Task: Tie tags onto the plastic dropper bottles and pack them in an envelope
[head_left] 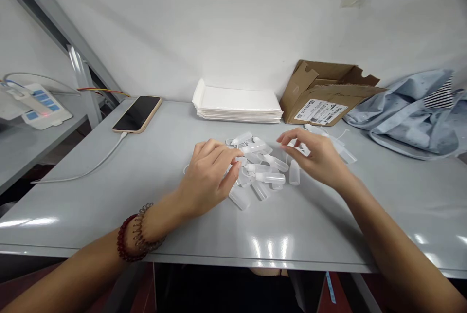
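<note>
A loose pile of small translucent plastic squeeze bottles (270,178) with thin loops at their necks lies in the middle of the table. My left hand (209,174) is over the pile's left side, fingers stretched forward and thumb apart. Its fingertips are at the bottles; whether they touch one I cannot tell. At the pile's right edge hovers my right hand (314,155), fingers curved, with a small gap between thumb and forefinger and nothing visible in it. One bottle (294,173) stands out just below the right fingers. More clear plastic pieces (346,154) lie behind that hand, partly hidden.
Against the wall sit a stack of white envelopes (237,103) and an open cardboard box (317,99). Light blue fabric (412,113) lies at the right. A phone (137,114) with a white cable (98,167) rests on the left. A power strip (45,106) is on the neighbouring surface.
</note>
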The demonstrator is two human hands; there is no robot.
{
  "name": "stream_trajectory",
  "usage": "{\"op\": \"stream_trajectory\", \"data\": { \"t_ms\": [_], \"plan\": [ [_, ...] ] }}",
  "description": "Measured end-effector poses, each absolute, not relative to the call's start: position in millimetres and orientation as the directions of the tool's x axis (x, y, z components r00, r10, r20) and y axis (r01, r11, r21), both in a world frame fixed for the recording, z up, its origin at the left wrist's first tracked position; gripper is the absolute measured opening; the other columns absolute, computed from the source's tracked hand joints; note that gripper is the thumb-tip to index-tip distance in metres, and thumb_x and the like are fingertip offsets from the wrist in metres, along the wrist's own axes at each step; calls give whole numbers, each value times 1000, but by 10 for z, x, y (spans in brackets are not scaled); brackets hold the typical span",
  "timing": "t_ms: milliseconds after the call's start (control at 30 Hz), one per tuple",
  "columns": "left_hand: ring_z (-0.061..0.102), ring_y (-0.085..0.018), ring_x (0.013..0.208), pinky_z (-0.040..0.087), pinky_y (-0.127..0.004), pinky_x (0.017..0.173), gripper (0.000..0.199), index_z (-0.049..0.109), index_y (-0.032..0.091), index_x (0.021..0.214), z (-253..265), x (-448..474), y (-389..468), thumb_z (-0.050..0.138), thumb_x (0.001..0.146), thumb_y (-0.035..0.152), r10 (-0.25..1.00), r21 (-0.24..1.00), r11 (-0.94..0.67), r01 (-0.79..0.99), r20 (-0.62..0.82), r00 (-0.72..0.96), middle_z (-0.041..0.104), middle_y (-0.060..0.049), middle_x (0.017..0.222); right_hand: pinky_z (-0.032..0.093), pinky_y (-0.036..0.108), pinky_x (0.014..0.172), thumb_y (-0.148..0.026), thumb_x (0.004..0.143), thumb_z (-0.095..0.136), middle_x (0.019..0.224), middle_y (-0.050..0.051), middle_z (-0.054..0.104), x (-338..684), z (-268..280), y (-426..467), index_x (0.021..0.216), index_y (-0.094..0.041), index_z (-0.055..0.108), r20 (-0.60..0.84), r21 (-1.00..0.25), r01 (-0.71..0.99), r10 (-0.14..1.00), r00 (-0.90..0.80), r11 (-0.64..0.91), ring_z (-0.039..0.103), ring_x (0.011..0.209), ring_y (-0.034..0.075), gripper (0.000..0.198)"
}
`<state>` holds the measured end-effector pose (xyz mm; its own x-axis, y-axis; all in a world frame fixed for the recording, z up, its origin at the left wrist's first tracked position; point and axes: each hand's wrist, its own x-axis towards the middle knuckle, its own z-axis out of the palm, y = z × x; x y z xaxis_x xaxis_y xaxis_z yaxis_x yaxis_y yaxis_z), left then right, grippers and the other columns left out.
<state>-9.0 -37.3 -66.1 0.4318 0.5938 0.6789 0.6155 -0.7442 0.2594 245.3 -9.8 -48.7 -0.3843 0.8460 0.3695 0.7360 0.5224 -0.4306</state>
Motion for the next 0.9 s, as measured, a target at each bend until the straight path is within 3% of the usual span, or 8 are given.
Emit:
{"op": "stream_trajectory", "data": {
  "t_ms": [133, 367, 567, 700, 900],
  "plan": [
    [53, -17, 78, 38, -34, 72, 10, 58, 15, 92, -665, -94, -381, 51, 86, 11, 594, 261, -744, 615, 680, 430, 62, -2, 74, 42, 29, 59, -24, 81, 57, 73, 1, 64, 2726, -476, 22, 80, -22, 61, 216, -351, 873, 937, -275, 337, 57, 65, 16, 5],
    [54, -17, 78, 39, -35, 74, 10, 58, 15, 93, -673, -87, -377, 51, 87, 12, 587, 256, -749, 612, 685, 432, 62, -2, 74, 41, 30, 58, -35, 78, 59, 69, 1, 63, 2900, -536, 92, 75, -22, 60, 96, -263, 936, 972, -215, 233, 59, 65, 18, 13],
    [53, -18, 78, 40, -35, 74, 11, 58, 16, 93, -663, -84, -373, 50, 87, 12, 592, 257, -743, 618, 685, 426, 63, -2, 74, 38, 28, 51, -40, 77, 60, 70, 3, 63, 2834, -618, 92, 82, -21, 60, 83, -204, 953, 974, -211, 224, 56, 58, 18, 20],
    [54, -18, 79, 40, -35, 74, 11, 58, 15, 94, -659, -86, -377, 51, 86, 11, 591, 261, -747, 612, 683, 430, 63, -2, 74, 40, 29, 53, -40, 79, 57, 76, 4, 65, 2815, -593, 87, 95, -20, 55, 75, -249, 952, 983, -165, 179, 57, 61, 19, 25],
    [54, -18, 79, 41, -35, 75, 12, 58, 16, 94, -656, -88, -391, 50, 87, 12, 584, 255, -751, 610, 687, 432, 63, -2, 75, 43, 31, 60, -37, 80, 55, 87, 6, 66, 2814, -540, 61, 105, -19, 50, 211, -330, 913, 962, -174, 238, 58, 69, 19, 30]
  ]
}}
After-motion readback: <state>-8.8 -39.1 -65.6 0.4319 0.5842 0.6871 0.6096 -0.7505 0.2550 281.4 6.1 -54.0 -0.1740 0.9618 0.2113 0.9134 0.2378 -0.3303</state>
